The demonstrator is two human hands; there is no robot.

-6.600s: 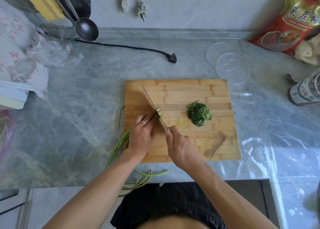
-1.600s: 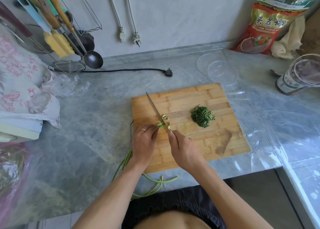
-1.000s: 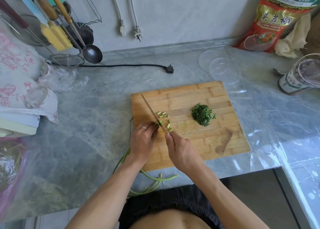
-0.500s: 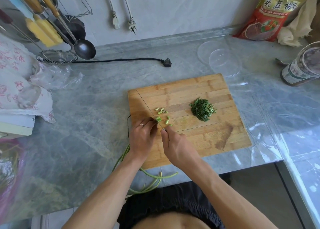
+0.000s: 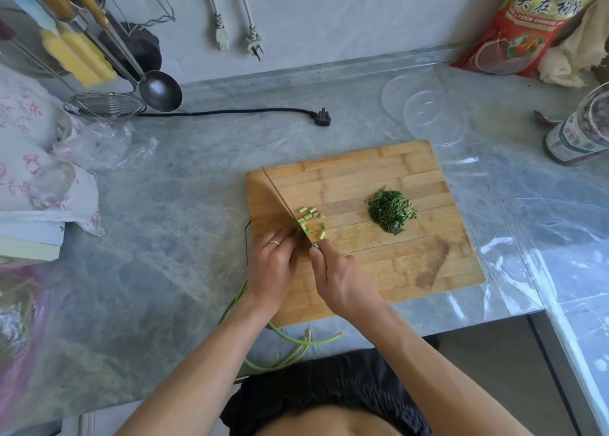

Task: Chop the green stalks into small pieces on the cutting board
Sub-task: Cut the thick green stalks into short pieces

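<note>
Green stalks (image 5: 298, 345) trailed off the near edge of the cutting board (image 5: 395, 257) and over the counter lip; their cut ends sat under my left hand (image 5: 275, 265). That hand pressed the bundle to the wood, fingers curled over it, ring finger toward the blade. Knife (image 5: 283, 203) stood edge-down just right of those fingertips, tip toward the far left corner of the board. My right hand (image 5: 342, 280) was wrapped around the handle (handle itself hidden by the fist).

Note on technique, as judgement: keep the left knuckles ahead of the fingertips, feed the bundle rightward in short even steps, and let the blade rock instead of lifting high. Stalks hanging off the board could drag or roll, so hold firmly.

Cut pieces (image 5: 311, 219) lay scattered just right of the blade. Further right, a darker chopped pile (image 5: 392, 211) sat apart.

Surface: grey marbled counter (image 5: 171, 204). Left, a floral cloth (image 5: 39, 168), wire strainer (image 5: 105, 106) and ladle (image 5: 159, 91); centre, a black plug (image 5: 321, 119); right, clear lids (image 5: 428, 109), a red bag (image 5: 527, 23), a jar (image 5: 583, 132).
</note>
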